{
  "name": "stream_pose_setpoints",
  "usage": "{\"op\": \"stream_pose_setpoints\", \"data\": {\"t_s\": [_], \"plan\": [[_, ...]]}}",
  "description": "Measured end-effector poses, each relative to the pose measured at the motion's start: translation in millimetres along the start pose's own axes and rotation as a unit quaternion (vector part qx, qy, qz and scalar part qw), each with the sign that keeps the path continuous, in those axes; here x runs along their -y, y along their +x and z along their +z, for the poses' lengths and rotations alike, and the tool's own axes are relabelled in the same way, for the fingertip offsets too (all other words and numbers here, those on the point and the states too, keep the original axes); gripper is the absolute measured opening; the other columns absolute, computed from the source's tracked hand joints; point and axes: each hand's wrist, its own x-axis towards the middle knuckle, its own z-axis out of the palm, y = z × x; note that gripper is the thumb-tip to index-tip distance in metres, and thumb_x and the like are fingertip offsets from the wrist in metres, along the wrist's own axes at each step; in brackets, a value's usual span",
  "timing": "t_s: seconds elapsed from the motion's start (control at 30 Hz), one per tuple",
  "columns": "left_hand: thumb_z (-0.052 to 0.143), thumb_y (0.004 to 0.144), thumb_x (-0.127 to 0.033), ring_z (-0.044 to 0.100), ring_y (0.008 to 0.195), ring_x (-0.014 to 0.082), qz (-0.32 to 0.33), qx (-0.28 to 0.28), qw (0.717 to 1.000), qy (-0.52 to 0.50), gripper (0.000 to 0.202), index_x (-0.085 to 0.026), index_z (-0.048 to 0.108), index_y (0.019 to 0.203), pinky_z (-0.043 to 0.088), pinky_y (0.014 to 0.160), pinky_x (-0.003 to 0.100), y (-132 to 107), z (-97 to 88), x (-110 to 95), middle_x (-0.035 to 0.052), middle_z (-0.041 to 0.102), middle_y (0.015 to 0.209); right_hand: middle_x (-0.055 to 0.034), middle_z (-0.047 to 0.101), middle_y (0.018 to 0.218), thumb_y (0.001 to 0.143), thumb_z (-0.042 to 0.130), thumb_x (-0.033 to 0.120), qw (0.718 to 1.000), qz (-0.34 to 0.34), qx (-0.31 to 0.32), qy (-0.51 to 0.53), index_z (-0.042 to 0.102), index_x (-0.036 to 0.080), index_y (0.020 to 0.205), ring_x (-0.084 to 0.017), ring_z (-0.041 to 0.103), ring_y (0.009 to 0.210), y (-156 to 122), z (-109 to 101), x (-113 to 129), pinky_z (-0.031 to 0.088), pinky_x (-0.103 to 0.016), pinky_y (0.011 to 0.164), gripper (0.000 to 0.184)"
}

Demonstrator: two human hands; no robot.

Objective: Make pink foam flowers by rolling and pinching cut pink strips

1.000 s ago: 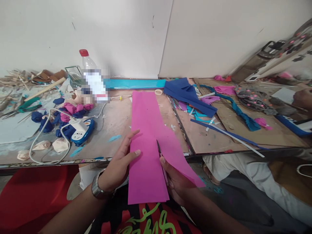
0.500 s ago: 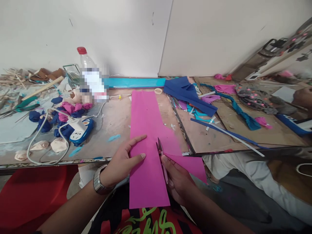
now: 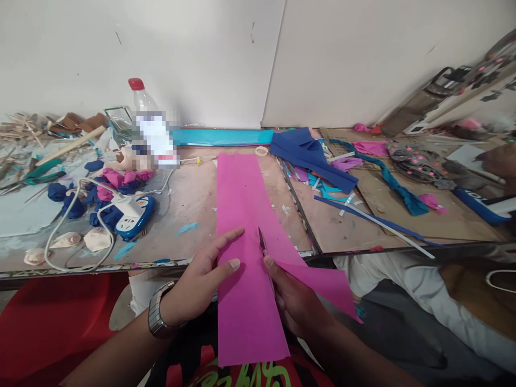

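Observation:
A long sheet of pink crepe paper (image 3: 245, 301) runs from the table down over my lap. My left hand (image 3: 205, 274) rests on its left edge, thumb and forefinger stretched apart on top. My right hand (image 3: 294, 295) grips a pair of small scissors (image 3: 261, 243), whose blades look closed on the paper. To the right of the blades, a cut strip (image 3: 318, 279) of the pink paper folds away over my right hand and past the table edge. Most of the scissor handles are hidden behind my fingers and the paper.
Left on the table (image 3: 193, 209) lie a blue power strip (image 3: 137, 217), crumpled paper flowers (image 3: 115, 183) and green-handled pliers (image 3: 44, 172). Behind them stands a bottle (image 3: 141, 99). Folded blue paper (image 3: 310, 156) and scraps lie right. Another person's leg (image 3: 419, 285) is at lower right.
The scissor blades have gone from open to closed. The pink paper has slid towards me, and its cut strip hangs further right. My left hand has shifted slightly down with the sheet.

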Motion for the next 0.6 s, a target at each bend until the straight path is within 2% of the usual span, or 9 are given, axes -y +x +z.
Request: {"op": "stream_pose_setpoints", "data": {"t_s": [0.2, 0.43, 0.6], "plan": [[0.064, 0.094, -0.041, 0.043, 0.144, 0.032, -0.015, -0.003, 1.0, -0.016, 0.056, -0.028, 0.055, 0.147, 0.03, 0.124, 0.05, 0.6, 2.1, 3.5, 0.0061, 0.05, 0.157, 0.0083, 0.043, 0.042, 0.076, 0.079, 0.066, 1.0, -0.008, -0.009, -0.002, 0.068, 0.021, 0.089, -0.011, 0.039, 0.041, 0.2, -2.2, -1.3, 0.032, -0.025, 0.044, 0.048], [0.065, 0.093, -0.041, 0.043, 0.145, 0.0319, -0.015, -0.003, 1.0, -0.025, 0.055, -0.029, 0.056, 0.147, 0.029, 0.124, 0.049, -0.5, 1.3, 5.8, 0.0051, 0.05, 0.157, 0.0099, 0.037, 0.039, 0.075, 0.079, 0.067, 1.0, -0.024, -0.015, -0.014, 0.066, 0.021, 0.084, -0.008, 0.033, 0.037, 1.8, -4.3, -5.6, 0.025, -0.024, 0.04, 0.049], [0.064, 0.094, -0.041, 0.044, 0.144, 0.0325, -0.024, 0.005, 0.999, -0.042, 0.057, -0.029, 0.054, 0.148, 0.031, 0.123, 0.05, -0.3, 2.2, 6.4, 0.0056, 0.049, 0.158, 0.009, 0.039, 0.038, 0.074, 0.079, 0.067, 0.999, -0.024, -0.022, -0.007, 0.068, 0.021, 0.087, -0.01, 0.039, 0.038, 3.5, -5.0, -8.8, 0.03, -0.025, 0.041, 0.05]]}}
